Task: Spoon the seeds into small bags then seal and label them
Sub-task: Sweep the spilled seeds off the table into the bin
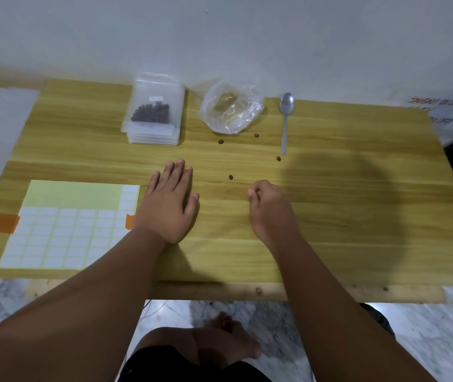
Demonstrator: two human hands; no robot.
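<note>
While the left hand (pixel 168 202) lies flat, palm down, on the light wooden table (pixel 330 216), its fingers are straight and spread and hold nothing. It sits just right of the pale yellow label sheet (pixel 68 224), whose lower rows carry white rectangular stickers. Strips of orange tape (pixel 5 223) fix the sheet's left and right edges to the table, and the wrist is touching or nearly touching the right strip.

The right hand (pixel 269 208) rests on the table well apart from the left, fingers curled in, thumb against the forefinger tip. It may be pinching a seed, but I cannot tell; nothing shows between the fingertips.

Four loose brown seeds (pixel 230 177) lie scattered on the table. One is just beyond the right hand, one near the spoon's handle end, and two just in front of the crumpled bag.

At the far edge, by the white wall (pixel 219 37), there are three things:
- On the left is a stack of small clear zip bags (pixel 153 137). The top bag holds a cluster of dark round seeds (pixel 151 113) and carries a small white label (pixel 156 98).
- In the middle is a crumpled clear plastic bag (pixel 230 111), open and looking nearly empty.
- On the right is a silver metal spoon (pixel 285 119), flat on the table with its bowl toward the wall and untouched.

A paper notice with red handwriting (pixel 440 106) sits at the far right, too blurred to read.
</note>
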